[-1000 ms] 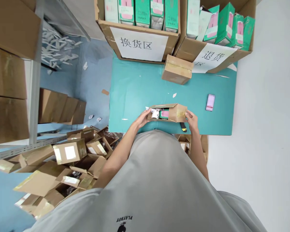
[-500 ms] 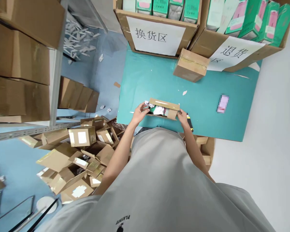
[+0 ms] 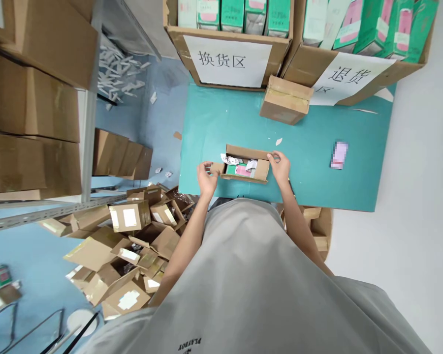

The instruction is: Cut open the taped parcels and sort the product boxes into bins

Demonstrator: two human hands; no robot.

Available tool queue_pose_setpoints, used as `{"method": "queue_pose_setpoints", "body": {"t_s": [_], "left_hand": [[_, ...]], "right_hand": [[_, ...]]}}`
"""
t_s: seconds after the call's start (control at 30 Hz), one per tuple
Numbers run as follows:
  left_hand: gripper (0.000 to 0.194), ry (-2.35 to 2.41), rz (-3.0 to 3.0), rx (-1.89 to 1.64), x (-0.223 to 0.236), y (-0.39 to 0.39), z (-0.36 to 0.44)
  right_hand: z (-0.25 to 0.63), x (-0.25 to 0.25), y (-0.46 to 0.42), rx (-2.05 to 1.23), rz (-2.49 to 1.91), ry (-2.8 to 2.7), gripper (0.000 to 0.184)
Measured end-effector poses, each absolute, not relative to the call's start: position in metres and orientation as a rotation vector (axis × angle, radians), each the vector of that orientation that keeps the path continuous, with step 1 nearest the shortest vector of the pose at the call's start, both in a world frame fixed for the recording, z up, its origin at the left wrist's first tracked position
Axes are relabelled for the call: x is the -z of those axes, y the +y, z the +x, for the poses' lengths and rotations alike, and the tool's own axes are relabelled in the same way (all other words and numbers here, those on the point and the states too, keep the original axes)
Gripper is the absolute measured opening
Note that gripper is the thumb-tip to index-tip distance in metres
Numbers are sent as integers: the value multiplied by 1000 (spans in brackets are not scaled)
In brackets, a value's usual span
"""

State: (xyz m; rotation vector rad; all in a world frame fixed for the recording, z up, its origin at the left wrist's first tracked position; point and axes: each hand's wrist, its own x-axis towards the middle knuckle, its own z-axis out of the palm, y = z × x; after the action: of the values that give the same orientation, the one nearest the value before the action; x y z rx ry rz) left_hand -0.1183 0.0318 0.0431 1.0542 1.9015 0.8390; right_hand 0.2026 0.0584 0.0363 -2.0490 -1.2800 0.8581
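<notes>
A long, narrow cardboard box (image 3: 247, 179) lies with its top opened in front of me. Inside it sit a green and pink product box (image 3: 242, 170) and crumpled white paper (image 3: 230, 160). My left hand (image 3: 207, 182) has curled fingers and thumb at the box's left end flap (image 3: 217, 168), which is folded outward. At the back right corner, my right hand (image 3: 280, 169) pinches the cardboard edge between thumb and fingers. A dark object is mostly hidden under my right wrist.
Two large cartons (image 3: 227, 61) of green boxes with paper signs stand at the table's back. Before them is a closed small carton (image 3: 286, 100). A blurred pink item (image 3: 339, 155) lies right. Discarded cartons (image 3: 127, 255) pile up at left, near shelving (image 3: 85, 147).
The box's lid flap has swung up and back, exposing more of the contents. Its left end flap now points outward. My right hand moved to the back corner; my left hand shifted left.
</notes>
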Motion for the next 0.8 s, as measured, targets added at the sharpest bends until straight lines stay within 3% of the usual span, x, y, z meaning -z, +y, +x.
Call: {"method": "queue_pose_setpoints", "body": {"t_s": [0.1,0.17,0.3,0.43,0.57,0.67,0.8], "left_hand": [[13,1907,1275,-714,-53,37,-117],[10,1819,1331,-641,-57,40,-118],[38,1608,1363,-553,-60,44,-126],[77,1457,1511,-471,-57,35,-126],[95,1505,1667,-425,-56,23,-106],[88,1503,1794,-438,-59,23,-90],[57,1418,1942,-356,-64,38,-72]], "right_hand": [[196,-31,67,-717,-2182,-1256,30],[192,-32,68,-700,-2198,-1317,19],[179,-44,59,-738,-2143,-1578,20],[157,-56,43,-666,-2205,-1777,54],[143,-61,31,-654,-2203,-1809,61],[145,-65,24,-704,-2173,-1756,67],[165,-70,3,-716,-2082,-1669,63]]}}
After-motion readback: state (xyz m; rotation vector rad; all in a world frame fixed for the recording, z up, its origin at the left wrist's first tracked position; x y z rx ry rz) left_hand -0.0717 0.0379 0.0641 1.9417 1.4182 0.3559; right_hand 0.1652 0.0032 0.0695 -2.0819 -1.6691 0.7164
